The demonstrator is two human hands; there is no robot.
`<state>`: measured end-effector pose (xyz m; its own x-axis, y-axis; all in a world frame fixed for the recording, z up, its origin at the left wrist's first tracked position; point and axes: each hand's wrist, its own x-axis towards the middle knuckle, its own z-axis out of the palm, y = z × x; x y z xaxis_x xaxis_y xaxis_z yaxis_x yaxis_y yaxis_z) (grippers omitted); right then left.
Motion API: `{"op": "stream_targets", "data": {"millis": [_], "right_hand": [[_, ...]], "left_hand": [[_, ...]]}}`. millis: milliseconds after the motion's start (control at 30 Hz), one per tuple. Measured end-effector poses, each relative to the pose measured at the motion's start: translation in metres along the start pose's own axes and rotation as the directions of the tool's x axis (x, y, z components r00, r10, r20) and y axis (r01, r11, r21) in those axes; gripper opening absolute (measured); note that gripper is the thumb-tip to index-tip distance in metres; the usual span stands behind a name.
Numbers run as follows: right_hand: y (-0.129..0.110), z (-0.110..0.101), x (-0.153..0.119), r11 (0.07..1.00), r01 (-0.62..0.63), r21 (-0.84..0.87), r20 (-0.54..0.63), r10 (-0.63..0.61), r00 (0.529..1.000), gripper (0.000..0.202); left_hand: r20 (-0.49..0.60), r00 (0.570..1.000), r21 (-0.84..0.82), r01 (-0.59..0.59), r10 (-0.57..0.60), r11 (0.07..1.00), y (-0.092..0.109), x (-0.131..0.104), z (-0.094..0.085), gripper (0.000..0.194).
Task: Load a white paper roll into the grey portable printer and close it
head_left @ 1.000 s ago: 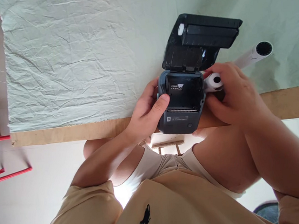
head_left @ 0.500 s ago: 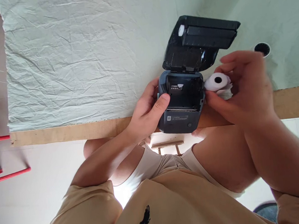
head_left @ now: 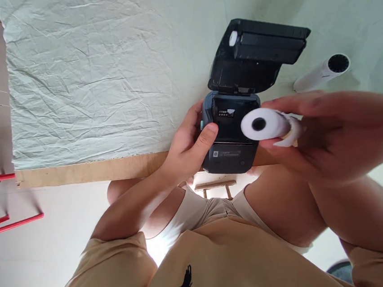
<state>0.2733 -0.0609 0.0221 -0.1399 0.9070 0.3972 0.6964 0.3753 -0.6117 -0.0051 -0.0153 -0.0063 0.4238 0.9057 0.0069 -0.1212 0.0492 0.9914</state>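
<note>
A dark label printer [head_left: 228, 155] stands at the table's front edge, its lid [head_left: 259, 53] tipped back and its paper bay showing. My left hand [head_left: 191, 145] grips the printer's left side, thumb over the rim of the bay. Between the fingers of my right hand [head_left: 333, 136] is a white paper roll [head_left: 266, 124] with a dark core hole. The roll's end faces the printer and overlaps the bay's right part in view; whether it touches the printer I cannot tell. A loose end of paper curls at the roll's right side.
Behind my right hand a white cylinder [head_left: 320, 72] with a black top stands on the pale green cloth [head_left: 97, 80]. The bare wooden table edge [head_left: 95, 170] runs along the front. Red metal bars [head_left: 13, 227] are at the far left.
My right hand has lifted the paper roll up toward the camera and left, over the printer's right side. More of the white cylinder shows. My left hand stays on the printer.
</note>
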Motion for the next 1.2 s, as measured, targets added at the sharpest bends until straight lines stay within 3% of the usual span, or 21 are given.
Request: {"op": "stream_targets", "data": {"millis": [67,167,267,500,567,667,867,1000,1200], "right_hand": [[-0.01,0.01,0.006,0.998,0.056,0.006,-0.113,-0.055,0.992,0.031],[-0.013,0.018,0.018,0.966,0.257,0.003,-0.262,-0.247,0.933,0.006],[-0.011,0.021,0.029,0.921,0.384,-0.061,-0.31,-0.383,0.87,0.011],[-0.014,0.028,0.036,0.889,0.439,-0.127,-0.365,-0.454,0.813,0.018],[-0.015,0.03,0.036,0.894,0.425,-0.14,-0.363,-0.446,0.818,0.019],[-0.014,0.028,0.035,0.92,0.371,-0.124,-0.313,-0.392,0.865,0.024],[-0.007,0.012,0.028,0.962,0.258,-0.086,-0.025,-0.261,0.965,0.027],[-0.01,0.008,0.027,0.964,0.258,-0.064,-0.038,-0.261,0.965,0.028],[-0.005,0.002,0.028,0.916,0.4,0.029,0.009,-0.4,0.916,0.02]], "left_hand": [[0.015,1.0,0.012,-0.021,0.021,1.0,-0.001,0.001,-0.001,0.089],[0.024,1.0,0.046,-0.014,0.013,0.999,0.003,0.001,-0.001,0.093],[0.024,1.0,0.069,0.001,-0.003,0.998,0.005,0.001,0.0,0.096],[0.057,0.998,0.071,-0.042,0.038,0.997,-0.002,0.0,-0.004,0.094],[0.055,0.998,0.086,-0.049,0.044,0.995,-0.004,0.0,-0.005,0.091],[0.068,0.996,0.09,-0.066,0.06,0.994,-0.004,-0.001,-0.006,0.086],[0.064,0.997,0.091,-0.041,0.036,0.995,-0.001,0.0,-0.006,0.088],[0.061,0.998,0.087,-0.027,0.022,0.996,0.001,0.002,-0.004,0.09],[0.035,0.998,-0.001,0.056,-0.056,0.998,-0.002,-0.002,-0.003,0.093]]}}
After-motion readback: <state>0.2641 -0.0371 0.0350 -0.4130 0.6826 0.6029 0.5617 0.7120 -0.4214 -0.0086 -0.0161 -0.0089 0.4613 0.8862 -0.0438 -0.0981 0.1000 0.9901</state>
